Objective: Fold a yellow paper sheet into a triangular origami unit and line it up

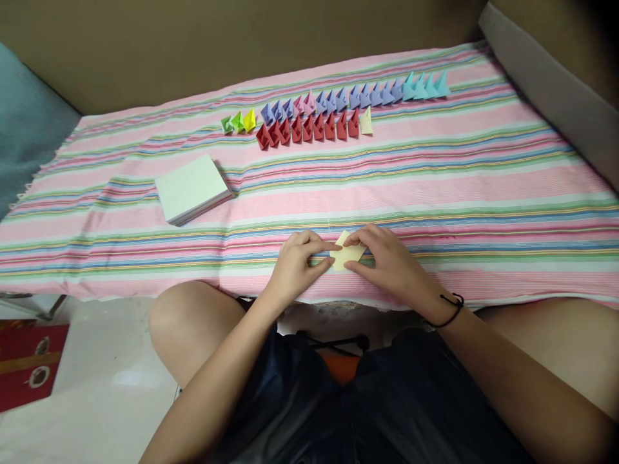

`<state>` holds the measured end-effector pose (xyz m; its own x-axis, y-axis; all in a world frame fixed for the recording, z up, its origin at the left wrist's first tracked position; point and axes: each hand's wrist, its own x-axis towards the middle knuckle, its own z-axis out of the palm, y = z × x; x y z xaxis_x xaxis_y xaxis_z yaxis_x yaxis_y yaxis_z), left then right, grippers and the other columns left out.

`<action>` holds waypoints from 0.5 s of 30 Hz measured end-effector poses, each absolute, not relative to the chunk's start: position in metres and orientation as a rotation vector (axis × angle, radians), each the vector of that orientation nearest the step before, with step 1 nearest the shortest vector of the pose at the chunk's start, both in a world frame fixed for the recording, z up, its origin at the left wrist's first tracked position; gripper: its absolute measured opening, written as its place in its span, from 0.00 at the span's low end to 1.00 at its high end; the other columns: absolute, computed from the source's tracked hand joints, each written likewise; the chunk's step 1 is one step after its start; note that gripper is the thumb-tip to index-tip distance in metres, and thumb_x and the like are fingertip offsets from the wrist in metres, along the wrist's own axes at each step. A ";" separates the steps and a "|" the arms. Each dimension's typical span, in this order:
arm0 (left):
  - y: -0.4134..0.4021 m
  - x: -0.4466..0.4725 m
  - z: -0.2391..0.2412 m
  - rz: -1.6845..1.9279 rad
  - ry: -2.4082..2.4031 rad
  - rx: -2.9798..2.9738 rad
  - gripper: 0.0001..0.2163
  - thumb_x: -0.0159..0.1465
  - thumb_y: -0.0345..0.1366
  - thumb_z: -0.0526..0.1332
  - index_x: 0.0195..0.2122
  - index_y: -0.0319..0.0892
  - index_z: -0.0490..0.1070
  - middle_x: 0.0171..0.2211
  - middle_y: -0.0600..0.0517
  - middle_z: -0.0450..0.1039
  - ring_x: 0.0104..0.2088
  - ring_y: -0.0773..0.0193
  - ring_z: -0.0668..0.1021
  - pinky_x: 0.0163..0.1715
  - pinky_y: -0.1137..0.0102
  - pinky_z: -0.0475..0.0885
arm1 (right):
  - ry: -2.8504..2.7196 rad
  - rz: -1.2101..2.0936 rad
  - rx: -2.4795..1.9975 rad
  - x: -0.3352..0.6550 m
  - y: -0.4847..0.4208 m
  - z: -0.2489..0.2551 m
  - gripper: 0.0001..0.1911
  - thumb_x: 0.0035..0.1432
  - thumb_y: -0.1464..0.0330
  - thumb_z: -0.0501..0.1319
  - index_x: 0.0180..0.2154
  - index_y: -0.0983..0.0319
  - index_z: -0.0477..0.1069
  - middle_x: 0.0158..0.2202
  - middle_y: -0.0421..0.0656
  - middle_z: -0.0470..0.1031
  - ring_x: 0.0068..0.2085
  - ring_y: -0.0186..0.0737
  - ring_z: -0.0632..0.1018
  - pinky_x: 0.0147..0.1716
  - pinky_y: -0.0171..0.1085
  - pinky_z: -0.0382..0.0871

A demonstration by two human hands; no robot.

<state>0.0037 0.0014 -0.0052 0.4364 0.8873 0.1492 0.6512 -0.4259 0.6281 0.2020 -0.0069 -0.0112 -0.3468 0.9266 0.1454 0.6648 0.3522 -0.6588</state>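
A small piece of pale yellow folded paper (352, 254) lies near the front edge of the striped cloth, between my two hands. My left hand (304, 261) pinches its left side, with the index finger and thumb tips close together there. From the other side, my right hand (382, 258) grips it, index finger on the upper part and thumb at the lower edge. The fingertips cover parts of the paper, so its full fold does not show. A dark cord bracelet (452, 310) circles my right wrist.
Folded paper pieces stand in rows farther back: red (308, 129), purple (364, 96), light blue (428, 87), green (238, 122), and a cream one (367, 121). A stack of pale paper (191, 187) lies left on the striped cloth (435, 174). A wall (232, 45) rises behind.
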 end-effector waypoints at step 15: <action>-0.019 -0.005 0.031 0.728 1.151 1.956 0.08 0.58 0.37 0.67 0.39 0.45 0.75 0.37 0.50 0.73 0.38 0.60 0.75 0.39 0.64 0.71 | -2.127 0.707 -1.375 0.202 -0.006 -0.010 0.09 0.53 0.69 0.62 0.38 0.58 0.67 0.40 0.45 0.70 0.43 0.48 0.70 0.43 0.46 0.64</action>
<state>-0.0048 -0.0192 0.0312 0.4361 0.8942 0.1009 0.4742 -0.3236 0.8188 0.2015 -0.0063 -0.0101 -0.3597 0.9235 0.1330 0.6600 0.3526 -0.6634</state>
